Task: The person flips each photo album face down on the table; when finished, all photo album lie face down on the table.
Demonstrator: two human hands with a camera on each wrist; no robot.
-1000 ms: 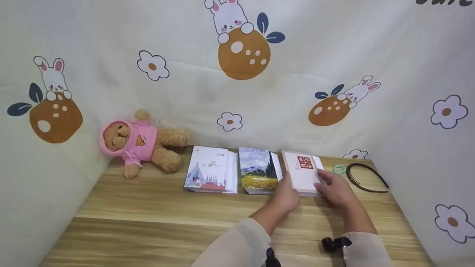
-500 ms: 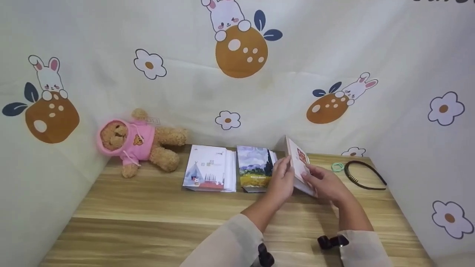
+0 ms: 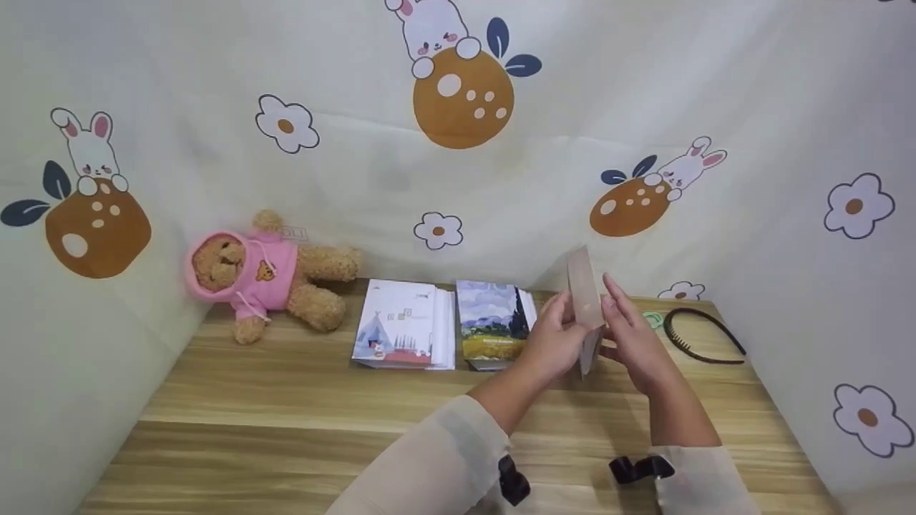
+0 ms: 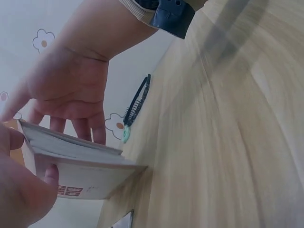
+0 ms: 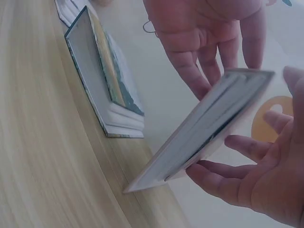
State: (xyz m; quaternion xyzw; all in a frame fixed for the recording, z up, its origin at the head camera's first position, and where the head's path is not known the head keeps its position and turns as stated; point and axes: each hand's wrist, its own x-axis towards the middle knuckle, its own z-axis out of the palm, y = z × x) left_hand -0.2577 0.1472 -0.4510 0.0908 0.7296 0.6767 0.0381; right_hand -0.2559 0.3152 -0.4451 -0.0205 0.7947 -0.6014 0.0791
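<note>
A pale photo album (image 3: 585, 286) stands on edge, tilted, between both hands near the back right of the table. My left hand (image 3: 554, 340) grips its left side. In the left wrist view the left thumb lies on the cover with red printed squares (image 4: 71, 191), and page edges show above. My right hand (image 3: 633, 343) is on the album's other side, fingers nearly straight; in the right wrist view its fingertips touch the cover. Just left lies an album with a painted landscape cover (image 3: 490, 318), and beyond it a white album with a tent picture (image 3: 397, 322).
A teddy bear (image 3: 279, 275) in a pink hoodie lies at the back left. To the right are a dark headband (image 3: 705, 336) and a small green ring-shaped item (image 3: 653, 320). A printed fabric curtain (image 3: 343, 186) rises behind and beside the wooden table (image 3: 286, 436).
The pale album has gone from lying flat, cover up, to standing on edge. Both hands have turned with it, and the right hand's fingers have straightened. The other albums have stayed put.
</note>
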